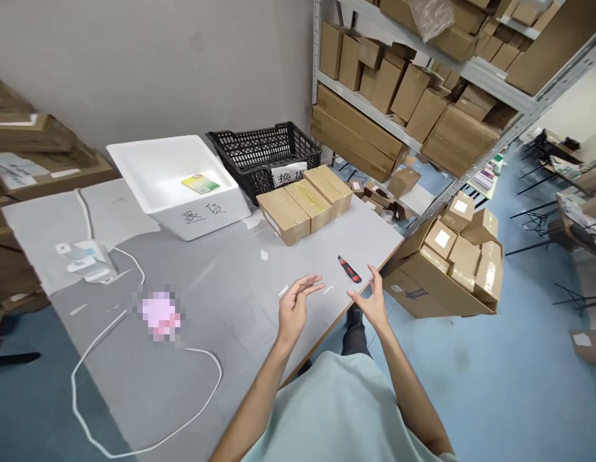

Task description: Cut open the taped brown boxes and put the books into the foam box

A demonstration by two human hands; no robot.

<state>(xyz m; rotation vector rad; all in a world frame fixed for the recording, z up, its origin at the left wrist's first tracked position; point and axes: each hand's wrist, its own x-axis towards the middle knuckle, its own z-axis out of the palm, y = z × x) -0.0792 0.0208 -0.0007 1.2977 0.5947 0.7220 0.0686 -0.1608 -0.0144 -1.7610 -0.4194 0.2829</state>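
Both hands are in the head view at the table's right edge, with a gap between them. My left hand [298, 303] is over the grey tabletop [240, 308], fingers stretched out and holding nothing. My right hand [373, 303] is near the table edge, thumb and fingers apart, also with nothing in it. Closest to the right hand lies a red and black box cutter [349, 269] on the tabletop, just beyond the fingers. Farther back, a row of three brown cardboard boxes [298, 215] stands side by side, sealed with tape.
A white bin [201, 221] holds a yellow-green packet [200, 184]. Beside it is a black plastic crate [240, 170]. A white cable [81, 417] loops past a blurred pink item [160, 314] to a power strip [88, 260]. An open carton of boxes [432, 289] stands right; shelving [365, 99] behind.
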